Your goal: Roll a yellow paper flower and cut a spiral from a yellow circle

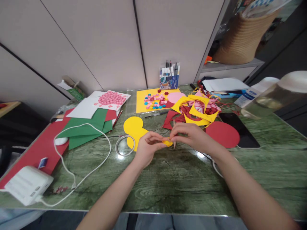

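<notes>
Head view: the left hand (147,147) and right hand (192,137) meet just above the green counter (168,182). Both grips are pinched closed on 1 yellow paper piece (167,142). A thin stick (174,123) passes through the right fingers, near the yellow circles (133,126).

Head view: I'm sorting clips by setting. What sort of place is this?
Probably an office desk used for paper craft: grey partition panels stand behind the green table, with a pen holder and coloured paper cut-outs on it. The left hand and right hand pinch a yellow piece.
</notes>
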The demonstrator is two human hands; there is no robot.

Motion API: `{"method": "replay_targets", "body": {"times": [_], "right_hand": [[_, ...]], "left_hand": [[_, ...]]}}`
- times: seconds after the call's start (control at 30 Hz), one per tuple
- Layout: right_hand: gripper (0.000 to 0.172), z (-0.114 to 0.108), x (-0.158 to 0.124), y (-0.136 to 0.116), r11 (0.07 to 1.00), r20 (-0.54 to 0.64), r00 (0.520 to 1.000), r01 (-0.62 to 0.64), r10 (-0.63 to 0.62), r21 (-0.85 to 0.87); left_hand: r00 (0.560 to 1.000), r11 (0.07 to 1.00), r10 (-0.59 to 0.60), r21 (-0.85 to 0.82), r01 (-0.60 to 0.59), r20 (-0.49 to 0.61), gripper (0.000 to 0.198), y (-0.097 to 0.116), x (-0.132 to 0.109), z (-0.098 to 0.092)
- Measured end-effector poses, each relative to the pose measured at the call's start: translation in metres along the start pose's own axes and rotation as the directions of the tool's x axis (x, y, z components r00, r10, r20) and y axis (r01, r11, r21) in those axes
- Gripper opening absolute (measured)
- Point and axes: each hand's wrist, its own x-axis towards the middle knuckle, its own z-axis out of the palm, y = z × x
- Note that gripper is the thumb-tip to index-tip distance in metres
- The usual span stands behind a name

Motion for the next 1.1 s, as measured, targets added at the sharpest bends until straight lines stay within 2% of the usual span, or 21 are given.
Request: {"method": "replay_targets", "body": {"times": [0.23,0.5,0.63,0.77,0.9,1.03,1.1], "right_hand": [[0.015,-0.001,0.0,-0.006,0.995,0.101,0.995,-0.003,0.013,-0.099],[0.02,0.002,-0.002,-0.005,0.994,0.19,0.981,-0.03,0.05,-0.109],[0.02,0.005,-0.001,-0.005,0.994,0.179,0.982,-0.045,0.063,-0.103],[0.018,0.009,0.0,-0.004,0.997,0.131,0.989,-0.067,0.073,-0.047],[0.019,0.017,0.002,-0.001,0.994,0.048,0.994,-0.099,0.097,0.049],[0.019,0.026,0.005,0.004,0.988,-0.012,0.993,-0.111,0.113,0.112],[0.019,0.029,0.007,0.007,0.986,-0.096,0.986,-0.129,0.14,0.106]], "left_hand": [[0.991,0.988,-0.125,-0.087,0.13,0.057,0.028,0.003,0.002,-0.001],[0.978,0.983,-0.18,-0.021,0.183,0.102,0.03,0.006,0.004,-0.003],[0.985,0.992,-0.124,-0.003,0.125,0.122,0.028,0.004,0.005,-0.007],[0.995,0.998,-0.052,0.046,0.048,0.086,0.028,0.0,0.007,-0.011],[0.999,0.997,0.023,0.077,-0.026,0.047,0.027,-0.003,0.007,-0.011],[0.993,0.974,0.114,0.195,-0.118,0.033,0.024,-0.002,0.004,-0.008],[0.984,0.951,0.174,0.255,-0.178,0.037,0.021,-0.001,0.001,-0.006]]}}
